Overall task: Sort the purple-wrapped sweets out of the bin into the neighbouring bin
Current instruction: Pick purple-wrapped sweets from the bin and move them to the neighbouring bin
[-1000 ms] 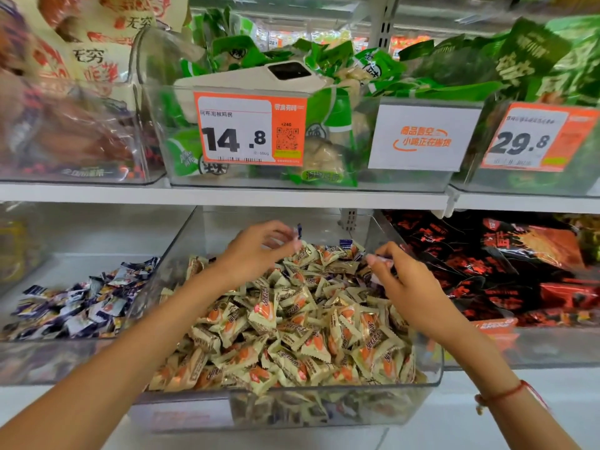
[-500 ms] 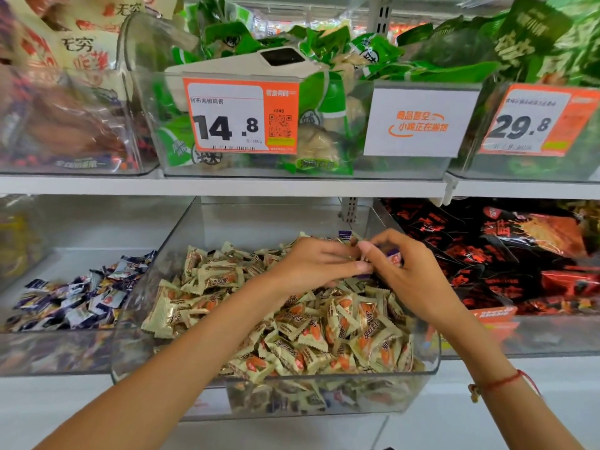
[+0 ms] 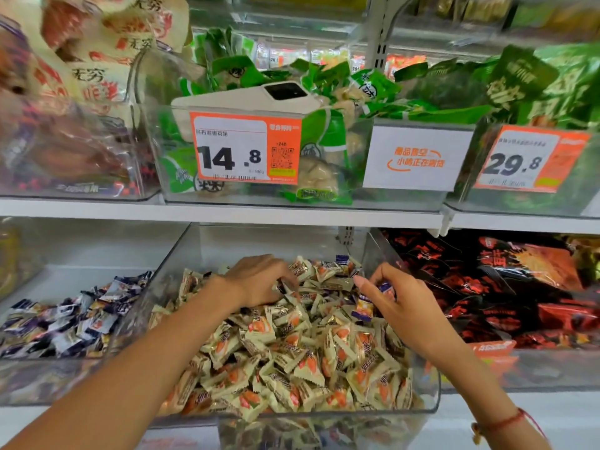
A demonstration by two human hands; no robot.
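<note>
At the far left of the frame, on the lower shelf, a clear neighbouring bin [image 3: 19, 378] holds a heap of purple-wrapped sweets [image 3: 74, 323]. Just to its right, in the lower middle of the frame, stands the clear bin [image 3: 324, 414] that is full of cream-and-orange sweets [image 3: 292, 362].

The left hand [image 3: 259, 280] comes in from the lower left and lies palm down on the heap at the back of this bin. Its fingers are curled down into the wrappers; I cannot tell if they hold anything.

At the back of the heap, in the middle of the frame, one purple-wrapped sweet [image 3: 342, 261] lies on top of the cream ones.

To the right of it, the right hand [image 3: 402, 303] is above the right side of the bin. Its thumb and fingers are bent and grasp purple-wrapped sweets: one purple sweet [image 3: 363, 308] hangs under the thumb, and a bit of another purple wrapper [image 3: 386, 287] shows between the fingers. A red string bracelet [image 3: 506, 420] is around the right wrist, at the lower right of the frame.

On the lower shelf at the right of the frame are dark red snack packets [image 3: 506, 287].

On the upper shelf, in the middle, a clear bin with green packets [image 3: 324, 138] carries an orange price label [image 3: 245, 147] that reads 14.8, and a white device [image 3: 250, 99] lies on top of the packets. At the upper right, a second price label [image 3: 529, 160] reads 29.8.
</note>
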